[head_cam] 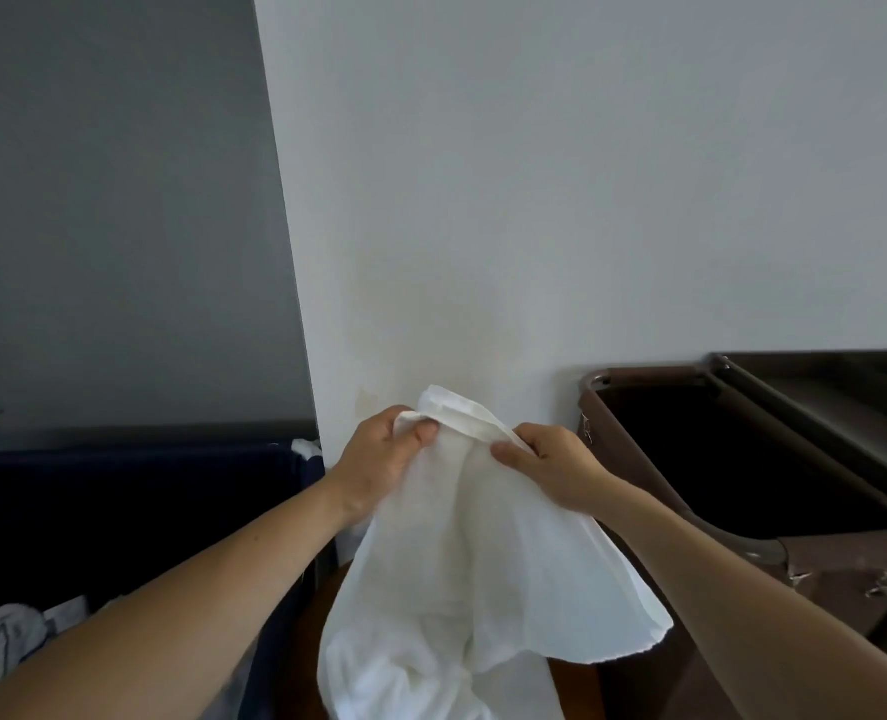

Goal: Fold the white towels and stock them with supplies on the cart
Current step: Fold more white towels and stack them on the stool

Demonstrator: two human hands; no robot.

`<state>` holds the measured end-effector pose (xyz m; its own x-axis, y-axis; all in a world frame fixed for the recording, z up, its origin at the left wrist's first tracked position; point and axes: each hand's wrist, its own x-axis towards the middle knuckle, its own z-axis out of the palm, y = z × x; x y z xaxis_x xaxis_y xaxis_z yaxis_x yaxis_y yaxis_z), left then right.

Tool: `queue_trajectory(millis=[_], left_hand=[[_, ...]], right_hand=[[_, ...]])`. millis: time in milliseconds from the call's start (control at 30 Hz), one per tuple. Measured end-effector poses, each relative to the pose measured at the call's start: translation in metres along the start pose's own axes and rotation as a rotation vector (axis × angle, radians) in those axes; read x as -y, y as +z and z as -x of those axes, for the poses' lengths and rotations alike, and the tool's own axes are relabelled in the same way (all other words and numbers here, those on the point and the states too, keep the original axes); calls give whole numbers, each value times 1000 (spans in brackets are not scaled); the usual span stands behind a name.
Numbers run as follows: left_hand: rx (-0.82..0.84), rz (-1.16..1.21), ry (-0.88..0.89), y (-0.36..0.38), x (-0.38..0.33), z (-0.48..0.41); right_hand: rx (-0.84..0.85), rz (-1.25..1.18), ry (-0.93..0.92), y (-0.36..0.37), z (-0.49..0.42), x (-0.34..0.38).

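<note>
Hands on one white towel (483, 553), low centre of view, about 6 o'clock. Left hand (379, 459) pinches the top hem at the towel's 11 o'clock corner, thumb in front, fingers curled behind the cloth. Right hand (550, 467) pinches the same hem just to the 3 o'clock side of the left, thumb on the near face, fingers tucked behind. Both grips are closed on fabric, nothing else held. The hands are near each other, with the hem bunched between them and poking up. The rest of the towel hangs loose and rumpled. Its lower end runs out of view at 6 o'clock, and one flap flares toward 4 o'clock. No crease or clean fold shows, so judged unfolded.

Brown cart (649, 372) sits at 3 to 4 o'clock. Its bag opening is too dark inside to read. The shelf part is at far 3 o'clock, contents not visible. No folded towels or supplies can be seen on it. Dark blue bin (119, 459) at 8 to 9 o'clock, with crumpled pale linen (4, 636) at its 7 o'clock corner and a small white scrap (306, 446) over its far edge. Pale wall (534, 200) fills 12 o'clock.

Progress: early, by my read. The towel is up off any surface and gripped by one edge. Spreading, folding and placing on the cart are all left. Supplies not in view. Cannot tell how many towels remain.
</note>
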<state>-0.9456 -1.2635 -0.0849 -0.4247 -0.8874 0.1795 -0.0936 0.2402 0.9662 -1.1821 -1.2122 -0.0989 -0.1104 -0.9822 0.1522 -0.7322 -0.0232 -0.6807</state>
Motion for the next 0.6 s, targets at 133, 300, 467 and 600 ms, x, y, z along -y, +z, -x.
queue_trajectory(millis=[133, 300, 467, 600], left_hand=[[-40, 5, 20, 9, 0, 4], [-42, 24, 56, 24, 5, 3], [-13, -39, 54, 26, 15, 7], [-44, -27, 32, 27, 17, 8]], right_hand=[[-52, 225, -79, 3, 6, 4], [-217, 189, -358, 14, 14, 17], [-273, 103, -408, 16, 17, 19], [-246, 204, -472, 22, 18, 23]])
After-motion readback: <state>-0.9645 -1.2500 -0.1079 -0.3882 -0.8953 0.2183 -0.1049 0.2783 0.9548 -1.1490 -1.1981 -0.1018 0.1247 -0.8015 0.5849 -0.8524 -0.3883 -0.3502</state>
